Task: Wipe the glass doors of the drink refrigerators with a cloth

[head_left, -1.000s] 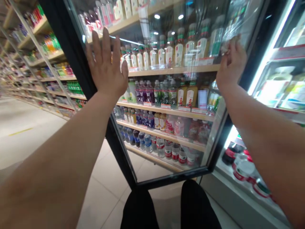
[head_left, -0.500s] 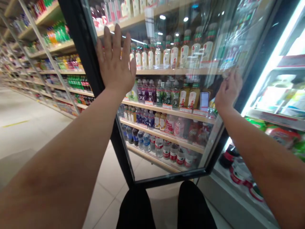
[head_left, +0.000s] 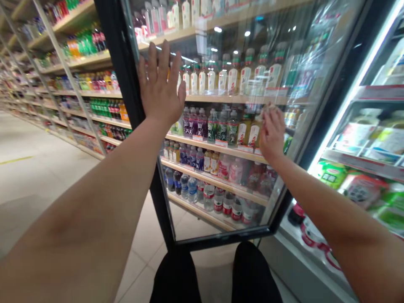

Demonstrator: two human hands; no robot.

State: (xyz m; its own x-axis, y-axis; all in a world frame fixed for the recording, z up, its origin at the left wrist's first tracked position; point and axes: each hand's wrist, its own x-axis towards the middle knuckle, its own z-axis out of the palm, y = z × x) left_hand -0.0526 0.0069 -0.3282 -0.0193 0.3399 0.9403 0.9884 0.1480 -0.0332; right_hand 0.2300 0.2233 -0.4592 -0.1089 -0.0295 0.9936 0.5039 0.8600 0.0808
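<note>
Laid flat at eleven o'clock, the left hand (head_left: pixel 162 92) rests its palm on the glass door (head_left: pixel 221 155), fingers slightly spread, just beside the black frame (head_left: pixel 135 88). At half past two, the right hand (head_left: pixel 273 132) is curled, pinching a small, crumpled pale wad (head_left: pixel 267 110) at the door's surface; its material is too blurred to tell. The door stands swung out across the centre, next to a lit cooler (head_left: pixel 362 162) at three o'clock, where green and red packets (head_left: pixel 362 187) lie. Through the door, bottles (head_left: pixel 233 78) stand in rows on wooden shelves (head_left: pixel 217 97). Farther off, toward ten o'clock, long drink racks (head_left: pixel 104 92) run back along a pale floor (head_left: pixel 19 189).
</note>
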